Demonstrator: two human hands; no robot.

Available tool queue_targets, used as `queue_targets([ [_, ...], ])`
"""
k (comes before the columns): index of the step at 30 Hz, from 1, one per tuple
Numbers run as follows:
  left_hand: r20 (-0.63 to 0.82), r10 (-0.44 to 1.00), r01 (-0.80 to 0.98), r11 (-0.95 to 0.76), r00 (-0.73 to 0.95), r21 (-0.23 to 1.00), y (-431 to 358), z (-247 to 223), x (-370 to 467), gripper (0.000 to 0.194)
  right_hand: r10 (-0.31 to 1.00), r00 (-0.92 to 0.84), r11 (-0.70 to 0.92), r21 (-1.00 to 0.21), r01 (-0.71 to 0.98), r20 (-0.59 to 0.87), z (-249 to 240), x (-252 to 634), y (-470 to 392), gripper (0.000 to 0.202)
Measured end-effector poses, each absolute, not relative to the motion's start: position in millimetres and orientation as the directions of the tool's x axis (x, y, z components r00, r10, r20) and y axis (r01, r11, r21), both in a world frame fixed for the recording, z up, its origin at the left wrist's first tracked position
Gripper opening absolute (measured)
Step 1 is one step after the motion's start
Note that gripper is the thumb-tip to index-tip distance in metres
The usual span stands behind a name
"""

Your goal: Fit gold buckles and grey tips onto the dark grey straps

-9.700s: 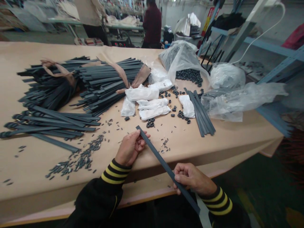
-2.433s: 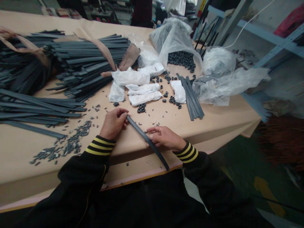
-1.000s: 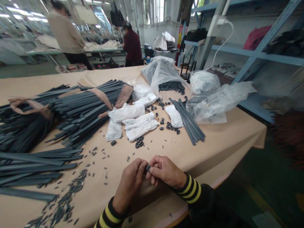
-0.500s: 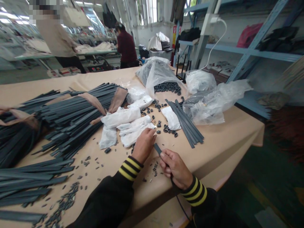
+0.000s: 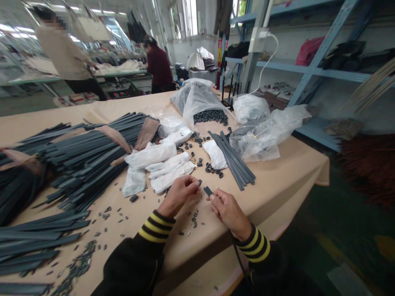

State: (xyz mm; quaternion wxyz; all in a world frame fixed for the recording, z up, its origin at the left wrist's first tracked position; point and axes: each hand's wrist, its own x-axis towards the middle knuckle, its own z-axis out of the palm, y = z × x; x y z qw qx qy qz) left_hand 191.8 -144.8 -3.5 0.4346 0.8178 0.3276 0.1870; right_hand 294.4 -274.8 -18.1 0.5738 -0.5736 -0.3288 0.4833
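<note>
My right hand [image 5: 226, 209] is closed round a dark grey strap [image 5: 208, 191]. The strap's squared end sticks out past the thumb, and its long part hangs down over the table edge. Pinched in the fingertips of my left hand [image 5: 182, 193] is a small dark strap loop [image 5: 200, 182], partly covered by the fingers. A narrow gap separates the loop from the strap end. Just beyond my hands lie loose dark loops [image 5: 215, 169] and a few gold-coloured metal pieces [image 5: 194, 161].
Bundles of dark straps [image 5: 89, 152] cover the left side, near scattered small offcuts [image 5: 78, 263]. White wrapped packets [image 5: 171, 168] lie ahead. More straps [image 5: 233, 160] and a plastic bag of loops [image 5: 200, 98] sit beyond. Blue shelving [image 5: 277, 68] stands right; two people work behind.
A small loop now shows in my left fingertips, which were lower and empty-looking before. The strap end in my right hand has come near it. The whole view has shifted slightly.
</note>
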Motion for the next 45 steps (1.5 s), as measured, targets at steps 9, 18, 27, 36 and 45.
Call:
queue_targets([
  [9,-0.346,0.750,-0.102,0.479,0.564,0.872,-202,-2,140,0.020,0.974,0.224,-0.077,-0.969,0.234,-0.023,-2,277,-281,0.024],
  [18,-0.318,0.662,-0.119,0.527,0.678,0.842,-213,-6,124,0.017,1.000,0.024,-0.010,-0.930,0.367,-0.001,8,269,-290,0.024],
  [27,-0.282,0.682,-0.074,0.443,0.674,0.894,-218,-10,116,0.013,0.998,-0.052,-0.016,-0.953,0.302,-0.033,13,272,-298,0.024],
  [36,-0.235,0.720,-0.060,0.358,0.652,0.932,-224,-11,114,0.011,0.999,0.021,-0.038,-0.864,0.502,-0.032,11,271,-296,0.021],
  [45,-0.251,0.728,0.101,0.244,0.638,0.964,-233,-14,116,0.015,0.975,-0.212,0.076,-0.792,0.606,-0.068,17,284,-291,0.019],
])
